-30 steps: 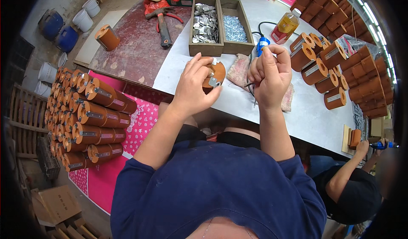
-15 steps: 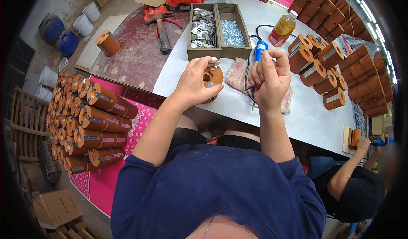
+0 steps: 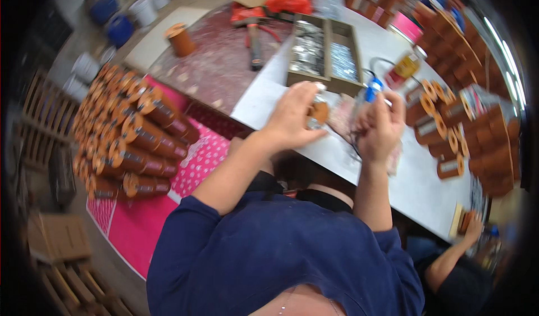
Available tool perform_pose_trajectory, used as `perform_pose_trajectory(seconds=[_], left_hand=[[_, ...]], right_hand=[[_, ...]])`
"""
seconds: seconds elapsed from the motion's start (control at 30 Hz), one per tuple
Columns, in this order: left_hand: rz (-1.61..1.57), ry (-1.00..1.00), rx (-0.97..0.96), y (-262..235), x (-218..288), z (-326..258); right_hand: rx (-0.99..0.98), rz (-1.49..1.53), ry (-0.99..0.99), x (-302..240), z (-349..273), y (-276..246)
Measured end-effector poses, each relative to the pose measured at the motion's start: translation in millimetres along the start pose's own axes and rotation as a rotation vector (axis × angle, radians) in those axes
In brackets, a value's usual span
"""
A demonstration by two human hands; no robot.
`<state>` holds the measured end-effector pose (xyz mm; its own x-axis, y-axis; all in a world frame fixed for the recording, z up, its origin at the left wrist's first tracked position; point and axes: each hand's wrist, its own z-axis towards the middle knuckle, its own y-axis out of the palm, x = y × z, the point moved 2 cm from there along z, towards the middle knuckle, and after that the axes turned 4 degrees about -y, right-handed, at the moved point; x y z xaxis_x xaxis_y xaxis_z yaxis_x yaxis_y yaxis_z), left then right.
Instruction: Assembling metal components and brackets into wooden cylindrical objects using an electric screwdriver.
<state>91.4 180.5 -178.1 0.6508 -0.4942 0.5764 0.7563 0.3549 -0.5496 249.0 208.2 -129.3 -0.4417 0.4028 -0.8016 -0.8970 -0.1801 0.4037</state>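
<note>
My left hand curves round a short orange-brown cylinder above the white tabletop, thumb on its near side and fingers on its far side. White wrapping covers a fingertip. To the right, my right hand is raised with thumb and forefinger pinched together and the other fingers curled. Blur hides what lies in the pinch. A blue electric screwdriver shows just behind those fingers; I cannot tell whether they hold it. A pale cloth pad lies between the hands.
A two-part wooden box of metal plates and screws stands beyond my hands. Right of it are a bottle and stacked brown cylinders. More cylinders are piled at left. A hammer lies behind. A co-worker's arm shows lower right.
The whole view has tilted and shifted, so the table's things appear farther right and lower. Both hands keep nearly the same pose. A pink round thing has come into view at the back.
</note>
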Motion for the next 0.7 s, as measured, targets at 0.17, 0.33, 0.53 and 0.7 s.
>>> perform_pose_trajectory(seconds=[0.17,0.33,0.53,0.7], left_hand=[[0.17,0.015,-0.128,-6.4,3.5,-18.0],[0.183,-0.092,-0.119,-1.6,6.3,-20.2],[-0.056,-0.195,0.025,-54.5,1.9,-65.5],[0.324,-0.601,0.388,-190.0,30.4,-145.6]], right_hand=[[-0.001,-0.042,-0.012,-4.8,-2.1,-6.4],[-0.123,0.004,0.006,-0.8,1.8,2.4],[-0.214,0.048,-0.031,-2.1,-1.6,17.5],[-0.202,-0.022,-0.051,-1.0,1.1,14.2]])
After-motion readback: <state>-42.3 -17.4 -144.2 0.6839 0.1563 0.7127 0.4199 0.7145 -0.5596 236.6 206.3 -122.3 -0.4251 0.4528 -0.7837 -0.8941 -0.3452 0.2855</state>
